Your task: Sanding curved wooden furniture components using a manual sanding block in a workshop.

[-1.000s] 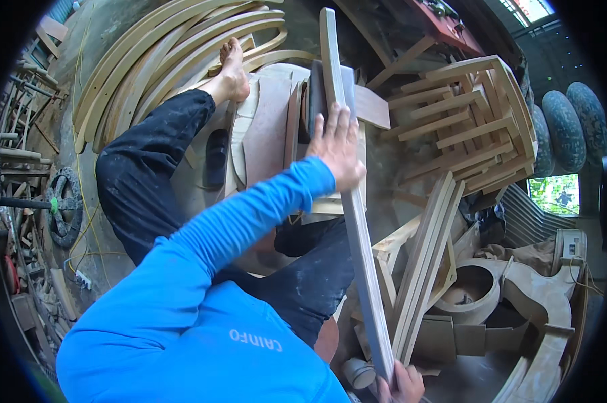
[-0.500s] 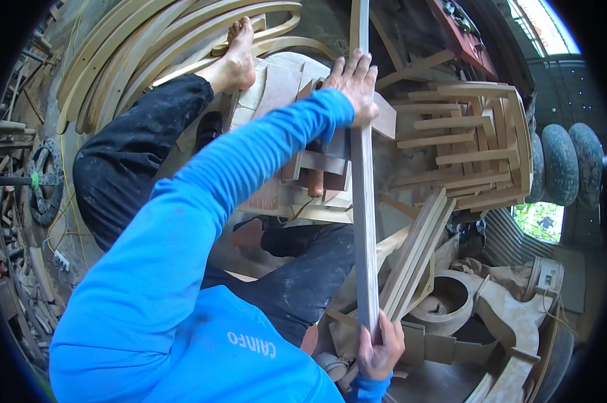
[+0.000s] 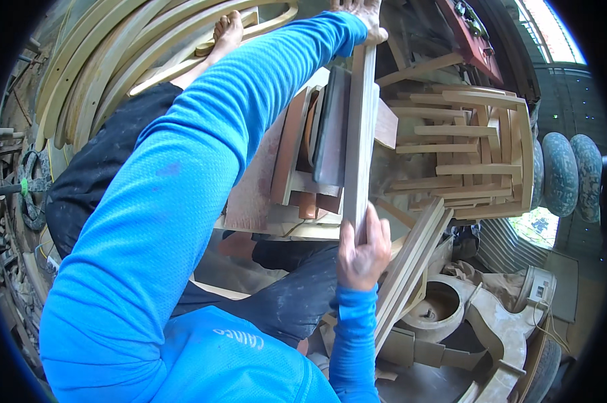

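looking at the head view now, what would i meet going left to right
Dark wheel, curved wooden pieces, dark grey band, long wooden strip, slatted wooden frames, mottled rounded tubes.

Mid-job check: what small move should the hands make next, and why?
Probably draw the wooden strip a little toward the torso, along the dark surface: the left hand is far forward at the picture's upper edge, and the right hand grips the strip's near end close to that surface's near edge.

Opens narrowly between wooden bar [image 3: 360, 134] and slatted frames [image 3: 468, 149]; closes off left at sanding belt [image 3: 332, 131], near right at long wooden strips [image 3: 411, 265].
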Action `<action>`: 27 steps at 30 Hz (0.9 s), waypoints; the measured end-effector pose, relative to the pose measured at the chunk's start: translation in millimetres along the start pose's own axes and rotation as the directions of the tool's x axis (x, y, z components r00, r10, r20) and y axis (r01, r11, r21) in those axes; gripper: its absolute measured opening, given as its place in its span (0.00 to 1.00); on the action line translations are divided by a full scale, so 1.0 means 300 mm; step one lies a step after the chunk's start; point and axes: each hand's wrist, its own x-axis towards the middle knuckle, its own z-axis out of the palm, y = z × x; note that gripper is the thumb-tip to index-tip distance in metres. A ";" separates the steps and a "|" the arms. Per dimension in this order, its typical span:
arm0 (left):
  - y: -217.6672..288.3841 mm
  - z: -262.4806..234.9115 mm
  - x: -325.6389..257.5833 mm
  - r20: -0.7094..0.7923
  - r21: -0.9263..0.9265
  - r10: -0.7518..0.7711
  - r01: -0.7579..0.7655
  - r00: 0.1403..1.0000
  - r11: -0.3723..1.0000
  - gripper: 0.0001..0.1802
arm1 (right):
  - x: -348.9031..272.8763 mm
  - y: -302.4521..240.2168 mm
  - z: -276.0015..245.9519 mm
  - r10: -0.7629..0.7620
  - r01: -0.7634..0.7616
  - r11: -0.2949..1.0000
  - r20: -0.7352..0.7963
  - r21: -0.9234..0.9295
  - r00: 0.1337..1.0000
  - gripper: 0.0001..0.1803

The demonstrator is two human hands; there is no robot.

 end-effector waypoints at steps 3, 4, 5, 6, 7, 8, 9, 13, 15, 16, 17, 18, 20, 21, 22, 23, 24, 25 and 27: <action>0.003 -0.006 0.030 0.034 -0.063 -0.002 0.004 0.999 0.998 0.59 | 0.133 -0.018 0.087 -0.046 0.044 0.998 -0.059 -0.047 0.997 0.28; 0.115 0.047 0.010 -0.159 0.147 -0.288 0.312 0.944 0.939 0.59 | 0.180 -0.027 0.119 -0.070 0.064 0.995 -0.082 -0.070 0.994 0.28; 0.098 0.049 0.023 -0.162 0.147 -0.295 0.319 0.942 0.936 0.59 | 0.227 -0.035 0.149 -0.094 0.085 0.992 -0.105 -0.094 0.990 0.28; 0.084 0.060 0.044 -0.136 0.110 -0.294 0.309 0.946 0.945 0.59 | 0.270 -0.038 0.173 -0.089 0.078 0.993 -0.125 -0.093 0.988 0.29; 0.068 0.059 0.060 -0.111 0.070 -0.289 0.297 0.951 0.952 0.59 | 0.306 -0.039 0.190 -0.091 0.079 0.992 -0.127 -0.097 0.988 0.29; 0.057 0.066 0.069 -0.086 0.028 -0.281 0.284 0.956 0.958 0.59 | 0.339 -0.039 0.206 -0.107 0.088 0.990 -0.174 -0.113 0.979 0.29; 0.036 0.058 0.103 -0.071 -0.008 -0.280 0.280 0.957 0.960 0.59 | 0.377 -0.052 0.229 -0.131 0.107 0.987 -0.218 -0.119 0.967 0.30; -0.072 0.016 0.244 -0.008 -0.166 -0.254 0.249 0.967 0.954 0.58 | 0.510 -0.112 0.280 -0.059 0.049 0.997 -0.187 -0.055 0.981 0.28; -0.126 -0.028 0.343 0.009 -0.232 -0.252 0.247 0.968 0.941 0.58 | 0.567 -0.169 0.329 -0.096 0.088 0.995 -0.185 -0.047 0.978 0.28; -0.051 -0.027 0.318 -0.046 -0.230 -0.223 0.207 0.974 0.951 0.55 | 0.587 -0.133 0.315 -0.087 0.072 0.994 -0.212 -0.078 0.973 0.28; 0.022 -0.034 0.282 -0.035 -0.312 -0.190 0.170 0.981 0.935 0.52 | 0.606 -0.096 0.301 -0.080 0.056 0.993 -0.237 -0.107 0.968 0.28; 0.016 -0.042 0.277 -0.043 -0.314 -0.194 0.172 0.980 0.934 0.52 | 0.623 -0.109 0.313 -0.097 0.068 0.991 -0.272 -0.112 0.957 0.28; 0.014 -0.034 0.272 -0.033 -0.293 -0.208 0.190 0.978 0.937 0.53 | 0.642 -0.113 0.313 -0.107 0.080 0.991 -0.278 -0.107 0.954 0.28; 0.004 -0.025 0.270 -0.030 -0.279 -0.218 0.202 0.975 0.939 0.53 | 0.649 -0.121 0.315 -0.111 0.087 0.992 -0.282 -0.097 0.953 0.28; -0.008 -0.011 0.267 -0.025 -0.266 -0.227 0.212 0.974 0.940 0.53 | 0.644 -0.123 0.316 -0.116 0.093 0.991 -0.282 -0.094 0.952 0.28; -0.017 0.009 0.263 -0.019 -0.253 -0.233 0.221 0.972 0.942 0.53 | 0.626 -0.118 0.313 -0.134 0.107 0.988 -0.267 -0.112 0.954 0.28; -0.030 0.023 0.260 -0.012 -0.239 -0.238 0.228 0.971 0.944 0.53 | 0.605 -0.117 0.311 -0.149 0.120 0.985 -0.252 -0.127 0.956 0.29; -0.043 0.034 0.256 -0.004 -0.224 -0.242 0.235 0.970 0.946 0.54 | 0.583 -0.115 0.307 -0.150 0.121 0.985 -0.255 -0.125 0.955 0.29; -0.050 0.038 0.242 0.016 -0.195 -0.247 0.246 0.969 0.950 0.54 | 0.529 -0.105 0.286 -0.132 0.101 0.981 -0.189 -0.163 0.973 0.29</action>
